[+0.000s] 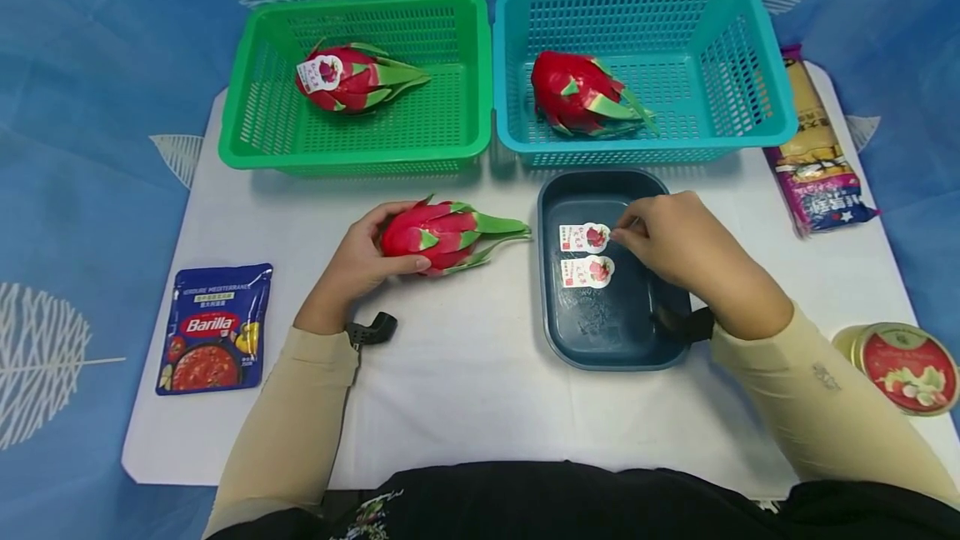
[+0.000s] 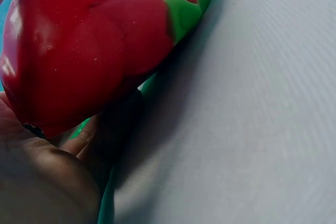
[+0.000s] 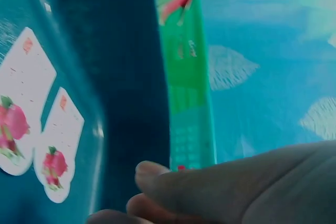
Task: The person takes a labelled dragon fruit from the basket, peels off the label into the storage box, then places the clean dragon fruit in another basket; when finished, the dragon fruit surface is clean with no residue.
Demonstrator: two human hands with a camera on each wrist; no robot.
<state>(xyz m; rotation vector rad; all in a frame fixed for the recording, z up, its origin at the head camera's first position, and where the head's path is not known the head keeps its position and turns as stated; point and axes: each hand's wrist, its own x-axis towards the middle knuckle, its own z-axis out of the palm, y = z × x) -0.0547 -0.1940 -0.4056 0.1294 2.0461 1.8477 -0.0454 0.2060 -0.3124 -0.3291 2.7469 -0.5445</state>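
Note:
My left hand [image 1: 356,257] grips the blunt end of a red dragon fruit [image 1: 442,233] lying on the white table, thumb on the near side and fingers on the far side. Its green leaf tips point right, towards a dark blue tray [image 1: 551,332]. Two white dragon fruit stickers, an upper sticker [image 1: 577,237] and a lower sticker [image 1: 581,272], lie flat in that tray. Over the tray, my right hand [image 1: 675,240] has bent fingers, fingertips right by the upper sticker's right end. In the right wrist view, thumb and fingers [image 3: 152,174] show nothing between them.
Behind stand a green basket [image 1: 352,161] with a stickered dragon fruit [image 1: 356,82] and a teal basket [image 1: 645,155] with a dragon fruit [image 1: 581,94] showing no sticker. A Barilla pouch [image 1: 213,332] lies left; a snack packet [image 1: 817,157] and a can [image 1: 903,365] are right.

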